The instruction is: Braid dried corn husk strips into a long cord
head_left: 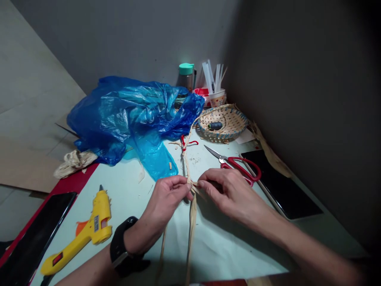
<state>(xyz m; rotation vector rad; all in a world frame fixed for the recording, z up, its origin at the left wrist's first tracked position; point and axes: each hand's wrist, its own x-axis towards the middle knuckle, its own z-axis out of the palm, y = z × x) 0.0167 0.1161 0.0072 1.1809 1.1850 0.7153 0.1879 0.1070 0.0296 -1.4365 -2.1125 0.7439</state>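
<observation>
Between my two hands runs a braid of dried husk strips [186, 167], pale tan and narrow. My left hand [171, 190] pinches it between thumb and fingers. Just to its right, my right hand [224, 188] is closed on one of the loose husk strips [193, 214] at the braid's lower end. Long strips hang down from there toward the table's front edge. Farther up, a red tie [183, 143] is knotted round the braid, which leads on toward a shallow woven basket [224, 121]. A dark spool of thread [215, 126] lies in the basket.
Red-handled scissors [238, 163] lie beyond my right hand, beside a black tablet [282, 186]. A yellow glue gun [95, 226] rests at left. A blue plastic bag [127, 115], a green-lidded jar [186, 75] and a cup of white sticks [217, 97] stand at the back.
</observation>
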